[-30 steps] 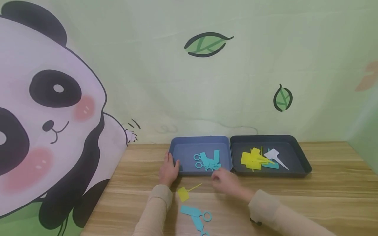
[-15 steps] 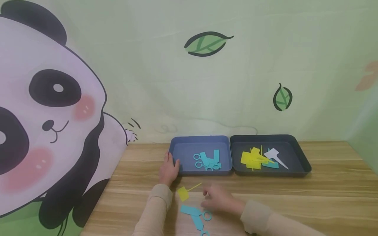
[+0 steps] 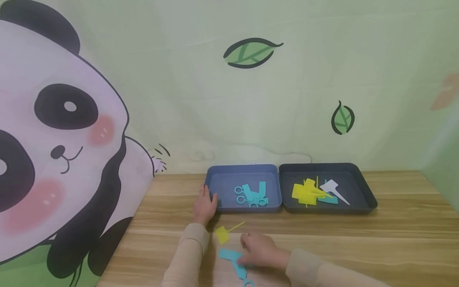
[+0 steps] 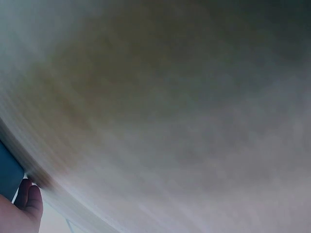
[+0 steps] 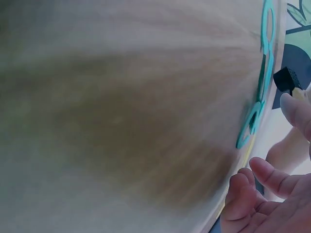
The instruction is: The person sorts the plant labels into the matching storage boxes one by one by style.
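My left hand rests with extended fingers against the left side of a blue tray. Several turquoise ring-ended tags lie inside that tray. Over the table, my right hand hovers at two overlapping turquoise tags, hiding the ring of one. In the right wrist view its thumb and fingers stand apart beside the turquoise tags, with nothing between them. A yellow T-shaped plant label lies on the table between the two hands.
Right beside the blue tray stands a dark tray holding yellow labels, a white label and a turquoise piece. A wall covering with a panda rises behind the wooden table.
My right hand has moved from the blue tray's front edge toward me and left, down to the turquoise tags on the table. The left hand has stayed at the tray.
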A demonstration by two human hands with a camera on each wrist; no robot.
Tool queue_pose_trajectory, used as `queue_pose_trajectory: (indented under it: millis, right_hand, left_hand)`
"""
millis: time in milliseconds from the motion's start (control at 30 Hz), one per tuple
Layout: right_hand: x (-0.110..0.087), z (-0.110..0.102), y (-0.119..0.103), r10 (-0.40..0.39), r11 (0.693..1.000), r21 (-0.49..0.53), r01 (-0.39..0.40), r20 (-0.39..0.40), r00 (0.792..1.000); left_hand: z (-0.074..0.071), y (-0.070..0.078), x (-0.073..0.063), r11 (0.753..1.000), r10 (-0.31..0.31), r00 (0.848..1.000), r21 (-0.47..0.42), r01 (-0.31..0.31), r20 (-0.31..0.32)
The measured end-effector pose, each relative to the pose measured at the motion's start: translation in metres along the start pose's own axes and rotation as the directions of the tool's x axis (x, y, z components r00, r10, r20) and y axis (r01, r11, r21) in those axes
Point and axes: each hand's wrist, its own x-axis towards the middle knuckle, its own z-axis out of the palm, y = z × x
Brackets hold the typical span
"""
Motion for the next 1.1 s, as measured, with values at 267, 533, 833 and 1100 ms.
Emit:
queue_pose_trajectory:
  millis: [267, 533, 833, 1100]
  right_hand:
    - [-0.002, 0.004, -0.002, -0.005, 0.999, -0.041, 0.006, 0.006, 1.0]
    - [0.0, 0.006, -0.004, -0.011, 0.995, -0.101, 0.013, 0.02, 1.0]
    - [0.003, 0.006, -0.008, 0.076, 0.983, -0.175, -0.06, 0.084, 0.994]
    - [0.005, 0.001, 0.005, 0.087, 0.99, -0.115, -0.078, 0.079, 0.993]
  left_hand:
    - [0.002, -0.001, 0.001, 1.0, -0.016, 1.0, 0.007, 0.016, 0.006]
    - [0.001, -0.001, 0.001, 1.0, -0.02, 1.0, 0.023, 0.02, 0.011]
    - [0.001, -0.001, 0.002, 1.0, -0.012, 1.0, 0.024, 0.012, 0.019]
    - [0.002, -0.002, 0.002, 1.0, -0.005, 1.0, 0.008, 0.005, 0.009]
